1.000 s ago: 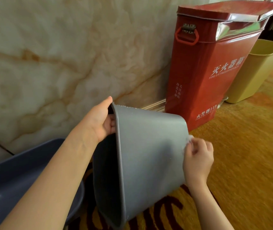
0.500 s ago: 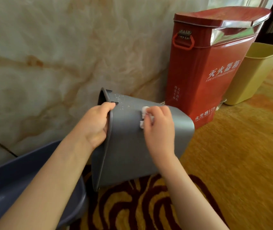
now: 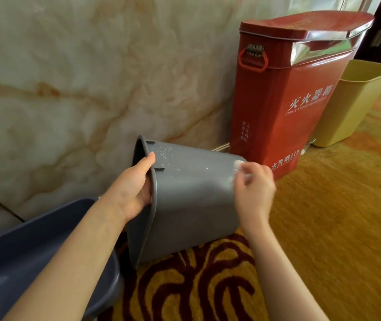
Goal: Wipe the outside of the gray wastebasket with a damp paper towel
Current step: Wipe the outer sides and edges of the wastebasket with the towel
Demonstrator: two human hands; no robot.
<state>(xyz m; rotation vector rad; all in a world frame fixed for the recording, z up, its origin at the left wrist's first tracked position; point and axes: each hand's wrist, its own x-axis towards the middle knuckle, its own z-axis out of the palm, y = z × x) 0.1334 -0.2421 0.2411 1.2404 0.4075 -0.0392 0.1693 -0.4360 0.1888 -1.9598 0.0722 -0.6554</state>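
Observation:
The gray wastebasket (image 3: 189, 205) is tipped on its side above the carpet, its mouth facing left and its base to the right. My left hand (image 3: 134, 191) grips its rim, thumb outside and fingers inside. My right hand (image 3: 254, 191) presses a small white paper towel (image 3: 238, 165) against the outer wall near the base end. White specks dot the upper wall near the rim.
A red fire extinguisher box (image 3: 289, 100) stands against the marble wall (image 3: 80, 77) just right of the wastebasket. A yellow bin (image 3: 351, 103) sits beyond it. A dark blue bin (image 3: 23, 262) lies at the lower left. Patterned orange carpet (image 3: 335, 228) covers the floor.
My right hand with the towel slid from near the rim toward the base end of the wastebasket. The wastebasket itself has barely moved in the last half second.

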